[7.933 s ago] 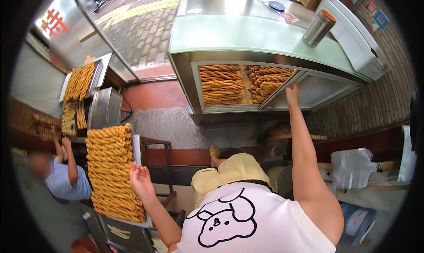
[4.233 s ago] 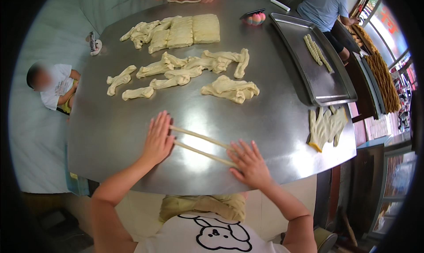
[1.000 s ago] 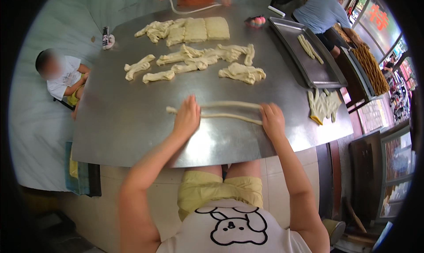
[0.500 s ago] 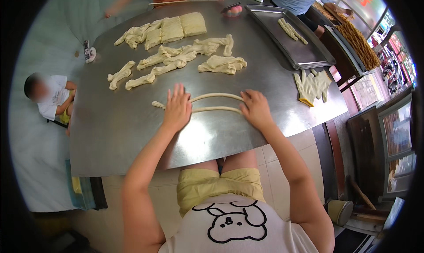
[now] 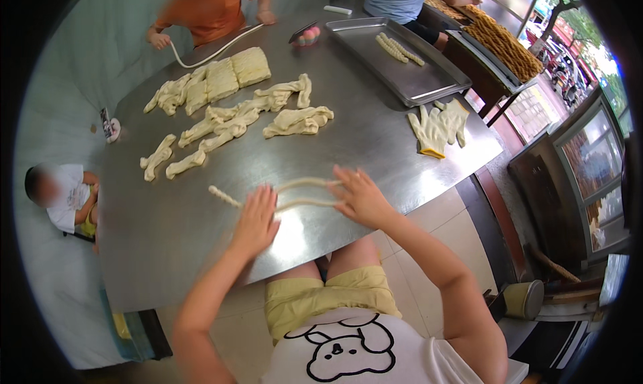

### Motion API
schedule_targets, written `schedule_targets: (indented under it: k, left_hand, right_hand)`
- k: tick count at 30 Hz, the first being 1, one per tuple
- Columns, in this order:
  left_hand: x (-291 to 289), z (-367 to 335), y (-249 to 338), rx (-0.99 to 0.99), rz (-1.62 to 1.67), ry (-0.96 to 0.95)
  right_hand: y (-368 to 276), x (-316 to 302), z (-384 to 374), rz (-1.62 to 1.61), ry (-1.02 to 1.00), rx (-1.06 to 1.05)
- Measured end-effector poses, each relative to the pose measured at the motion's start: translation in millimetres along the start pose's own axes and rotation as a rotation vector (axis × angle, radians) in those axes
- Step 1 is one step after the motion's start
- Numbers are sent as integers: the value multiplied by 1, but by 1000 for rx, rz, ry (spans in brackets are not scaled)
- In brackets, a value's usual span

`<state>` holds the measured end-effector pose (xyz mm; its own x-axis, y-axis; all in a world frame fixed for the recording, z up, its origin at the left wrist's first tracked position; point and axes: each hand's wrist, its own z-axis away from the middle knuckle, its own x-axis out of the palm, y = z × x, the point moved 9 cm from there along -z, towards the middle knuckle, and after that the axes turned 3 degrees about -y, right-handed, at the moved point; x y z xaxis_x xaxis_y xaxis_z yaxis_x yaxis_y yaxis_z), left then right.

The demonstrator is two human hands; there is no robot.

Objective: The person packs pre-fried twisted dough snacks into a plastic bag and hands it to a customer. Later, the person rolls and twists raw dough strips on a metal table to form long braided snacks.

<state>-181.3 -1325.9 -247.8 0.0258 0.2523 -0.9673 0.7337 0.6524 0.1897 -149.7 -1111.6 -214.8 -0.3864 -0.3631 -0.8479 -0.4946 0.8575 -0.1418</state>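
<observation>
My left hand (image 5: 256, 216) lies flat, fingers stretched out, on a thin rope of dough (image 5: 305, 204) near the front edge of the steel table. To its left a short twisted end (image 5: 224, 196) of the rope pokes out. Between my hands the dough runs as two separate strands, slightly bowed away from me. My right hand (image 5: 360, 195) rests over the strands' right ends, fingers spread and a little blurred. Beyond my hands lie several lumpy dough strips (image 5: 298, 121), pale and stretched.
Thick dough slabs (image 5: 251, 66) sit farther back. A person in orange (image 5: 207, 16) holds a dough rope (image 5: 224, 49) across the table. At the right are a metal tray (image 5: 429, 83) with twisted dough pieces (image 5: 400, 49) and white gloves (image 5: 439, 126). A seated person (image 5: 67, 196) is at the left.
The view has turned and shifted, so the table things sit farther left. More of the twisted end shows beside my left hand. The person in orange now holds a rope sagging in a curve.
</observation>
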Motion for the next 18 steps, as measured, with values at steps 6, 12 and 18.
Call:
schedule_targets:
  k: [6,12,18]
  left_hand:
    - [10,16,-22,-246,146,149]
    - [2,-31,-7,-13,-110,61]
    - [6,17,1,-218,113,141]
  right_hand:
    - [33,18,18,-245,-236,304]
    - [10,1,4,-20,40,126]
    - [32,21,31,-247,-292,290]
